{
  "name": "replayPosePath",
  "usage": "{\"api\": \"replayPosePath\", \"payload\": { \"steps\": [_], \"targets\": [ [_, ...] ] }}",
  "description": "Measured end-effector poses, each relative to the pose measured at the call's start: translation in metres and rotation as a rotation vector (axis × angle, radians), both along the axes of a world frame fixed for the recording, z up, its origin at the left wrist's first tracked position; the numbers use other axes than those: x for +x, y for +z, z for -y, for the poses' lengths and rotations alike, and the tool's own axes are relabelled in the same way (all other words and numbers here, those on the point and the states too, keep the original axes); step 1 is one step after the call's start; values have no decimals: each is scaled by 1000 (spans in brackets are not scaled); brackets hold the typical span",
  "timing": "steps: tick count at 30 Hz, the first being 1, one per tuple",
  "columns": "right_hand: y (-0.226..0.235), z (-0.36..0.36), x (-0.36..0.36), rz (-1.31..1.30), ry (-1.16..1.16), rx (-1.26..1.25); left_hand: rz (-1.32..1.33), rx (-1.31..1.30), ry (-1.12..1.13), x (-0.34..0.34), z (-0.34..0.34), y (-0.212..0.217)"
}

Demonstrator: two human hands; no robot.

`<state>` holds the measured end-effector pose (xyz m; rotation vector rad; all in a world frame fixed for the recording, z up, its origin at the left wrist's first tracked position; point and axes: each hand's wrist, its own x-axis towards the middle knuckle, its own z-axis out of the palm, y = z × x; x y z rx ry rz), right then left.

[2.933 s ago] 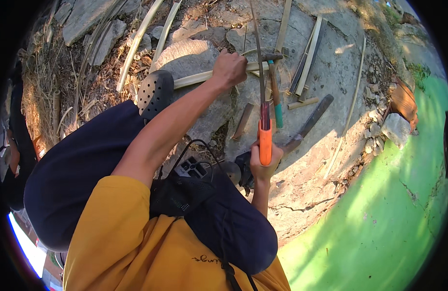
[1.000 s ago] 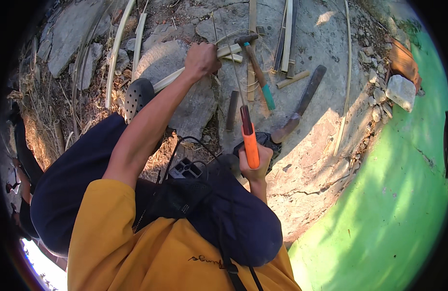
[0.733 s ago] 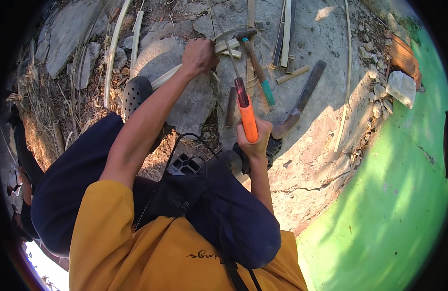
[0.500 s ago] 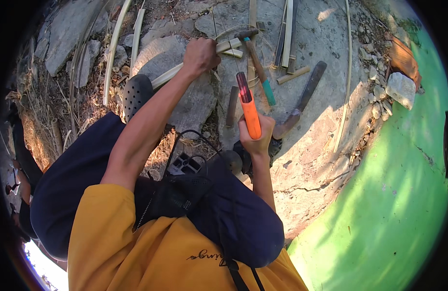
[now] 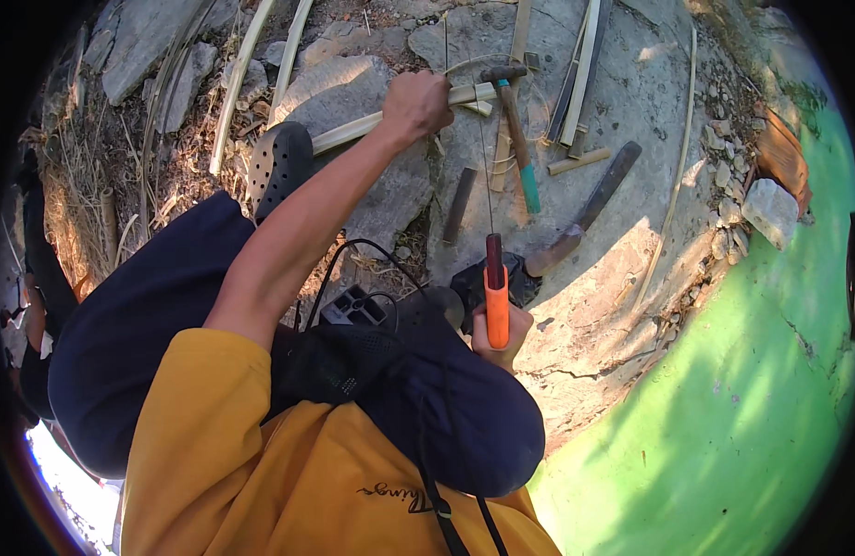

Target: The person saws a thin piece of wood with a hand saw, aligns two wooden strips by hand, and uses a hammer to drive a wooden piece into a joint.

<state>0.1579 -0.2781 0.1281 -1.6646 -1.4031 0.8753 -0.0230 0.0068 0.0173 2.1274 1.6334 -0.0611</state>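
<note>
My left hand point(image 5: 416, 107) is closed round a pale split bamboo strip point(image 5: 347, 132), pressing it down on the stone ground; its cut end sticks out to the right of my fist. Close to my right knee, my right hand point(image 5: 514, 337) grips the orange handle of a saw point(image 5: 497, 304). Seen nearly edge-on, the saw's thin blade runs up toward the bamboo's right end. Whether its teeth touch the bamboo I cannot tell. A hammer point(image 5: 515, 130) with a teal-ended handle lies just right of the strip.
A long-bladed knife point(image 5: 602, 195) lies right of the hammer, near a short stick point(image 5: 578, 162). Several bamboo strips point(image 5: 238, 88) lie at the far left. My clog point(image 5: 279, 167) stands beside the held strip. Green surface point(image 5: 724, 389) borders the stone, with a pale rock point(image 5: 770, 213) there.
My right hand has drawn the saw back toward my body, and more of its thin blade shows. My left hand keeps its hold on the bamboo. The whole view has shifted slightly.
</note>
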Motion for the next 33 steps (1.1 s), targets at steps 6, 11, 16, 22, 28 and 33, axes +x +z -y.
{"api": "replayPosePath", "payload": {
  "steps": [6, 11, 16, 22, 28, 33],
  "targets": [
    [-24, -78, -9, 29, 53, -92, 51, -12, 31, 5, 0, -1],
    [-11, -30, -7, -50, -34, -54, 40, 2, 40, 5, 4, -3],
    [-21, -69, -6, -32, -33, -97, 43, -32, 48, 3, -4, -5],
    [-2, -61, -14, -40, -6, -114, 71, 11, -11, 3, 11, -4],
    [-5, -81, 17, -138, -74, -28, 66, 86, -27, 4, 7, -1],
    [10, -41, 12, -439, -310, -29, 84, 36, -17, 5, 6, -2]
  ]
}}
